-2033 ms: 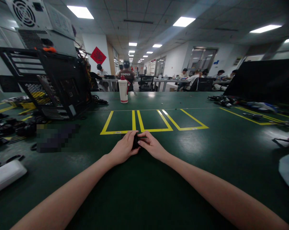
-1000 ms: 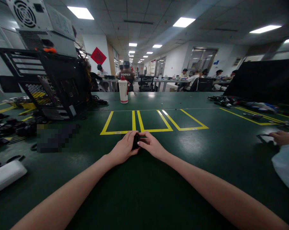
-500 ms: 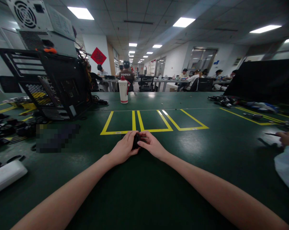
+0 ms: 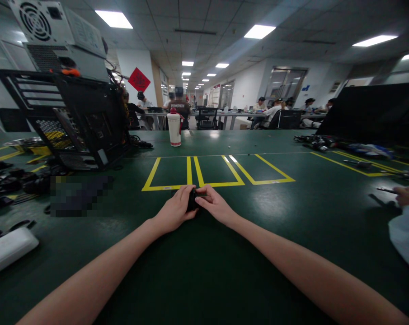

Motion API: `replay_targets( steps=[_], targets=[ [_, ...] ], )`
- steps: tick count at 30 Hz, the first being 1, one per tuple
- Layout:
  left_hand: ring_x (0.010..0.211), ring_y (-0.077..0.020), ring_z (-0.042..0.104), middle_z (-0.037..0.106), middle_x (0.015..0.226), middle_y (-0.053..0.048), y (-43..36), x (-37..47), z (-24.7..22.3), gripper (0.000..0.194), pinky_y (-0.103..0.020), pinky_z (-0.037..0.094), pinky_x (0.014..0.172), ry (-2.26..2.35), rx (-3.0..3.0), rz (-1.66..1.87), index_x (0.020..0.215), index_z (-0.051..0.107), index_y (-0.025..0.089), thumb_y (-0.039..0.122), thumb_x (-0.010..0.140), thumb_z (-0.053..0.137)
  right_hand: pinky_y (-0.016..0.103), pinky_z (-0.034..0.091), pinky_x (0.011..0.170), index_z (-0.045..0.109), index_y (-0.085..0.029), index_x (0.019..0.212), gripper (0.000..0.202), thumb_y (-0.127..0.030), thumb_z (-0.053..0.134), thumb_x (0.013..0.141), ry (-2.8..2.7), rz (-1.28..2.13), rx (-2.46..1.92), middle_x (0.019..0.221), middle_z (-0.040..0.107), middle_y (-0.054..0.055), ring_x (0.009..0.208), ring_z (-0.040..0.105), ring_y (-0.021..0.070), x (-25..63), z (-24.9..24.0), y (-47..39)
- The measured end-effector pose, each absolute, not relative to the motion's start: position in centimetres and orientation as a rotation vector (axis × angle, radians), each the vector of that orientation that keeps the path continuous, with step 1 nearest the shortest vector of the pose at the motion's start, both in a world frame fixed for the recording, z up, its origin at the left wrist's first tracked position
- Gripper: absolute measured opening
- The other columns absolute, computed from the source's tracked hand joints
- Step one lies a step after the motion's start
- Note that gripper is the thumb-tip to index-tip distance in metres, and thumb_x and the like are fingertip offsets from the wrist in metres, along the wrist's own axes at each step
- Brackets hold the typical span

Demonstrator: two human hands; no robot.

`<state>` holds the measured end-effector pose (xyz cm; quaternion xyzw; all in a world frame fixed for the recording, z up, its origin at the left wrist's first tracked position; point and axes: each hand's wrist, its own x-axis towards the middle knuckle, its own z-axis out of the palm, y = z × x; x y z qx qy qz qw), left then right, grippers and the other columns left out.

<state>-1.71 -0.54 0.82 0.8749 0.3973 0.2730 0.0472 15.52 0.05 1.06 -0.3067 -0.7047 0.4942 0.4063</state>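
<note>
A small black object (image 4: 192, 201), mostly covered by my fingers, is held low over the green table (image 4: 204, 266), just in front of the yellow tape lines. My left hand (image 4: 177, 206) wraps over it from the left, fingers on top and thumb along the near side. From the right, my right hand (image 4: 214, 205) meets it with bent fingers, its thumb and index finger pinched together at the object's right end. What kind of object it is cannot be made out, nor whether it rests on the table.
Yellow tape outlines (image 4: 221, 184) mark the table beyond my hands. A white cup with a red lid (image 4: 175, 128) stands farther back. At left are an open computer case (image 4: 89, 122), dark cables and a white case (image 4: 11, 250). Another person's hand (image 4: 406, 197) holds a thin tool at right.
The right thumb and fingers have shifted very slightly at the black object's end. My left hand stays in place. The other person's hand at right has moved a little.
</note>
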Motion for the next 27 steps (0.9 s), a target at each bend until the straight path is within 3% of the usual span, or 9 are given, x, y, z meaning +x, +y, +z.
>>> replay_targets(
  steps=[11,20,27],
  targets=[
    [0.108,-0.0240,0.043,0.037,0.119,-0.012,-0.59,-1.70,0.88,0.055,-0.040,0.040,0.088,1.230,2.649,0.809,0.121,0.023,0.018,0.026,0.076,0.053,0.038,0.043,0.090,0.047,-0.020,0.102,0.025,-0.023,0.051,0.077,-1.805,1.245,-0.822,0.105,0.050,0.004,0.102,0.050,0.0174,15.62,1.17,0.13],
    [0.111,-0.0249,0.041,0.036,0.121,-0.011,-0.35,-1.70,0.56,0.058,-0.042,0.038,0.091,1.241,2.673,0.812,0.122,0.021,0.019,0.024,0.075,0.053,0.034,0.048,0.081,0.045,-0.023,0.096,0.023,-0.023,0.054,0.075,-1.766,1.270,-0.744,0.101,0.047,0.001,0.089,0.055,0.0139,15.39,0.58,0.22],
    [0.109,-0.0255,0.043,0.037,0.119,-0.011,-0.37,-1.66,0.64,0.058,-0.043,0.040,0.088,1.232,2.658,0.822,0.122,0.021,0.020,0.025,0.074,0.054,0.036,0.045,0.085,0.044,-0.024,0.104,0.030,-0.022,0.053,0.075,-1.790,1.202,-0.802,0.104,0.047,0.003,0.098,0.051,0.0166,15.39,0.47,0.48]
  ],
)
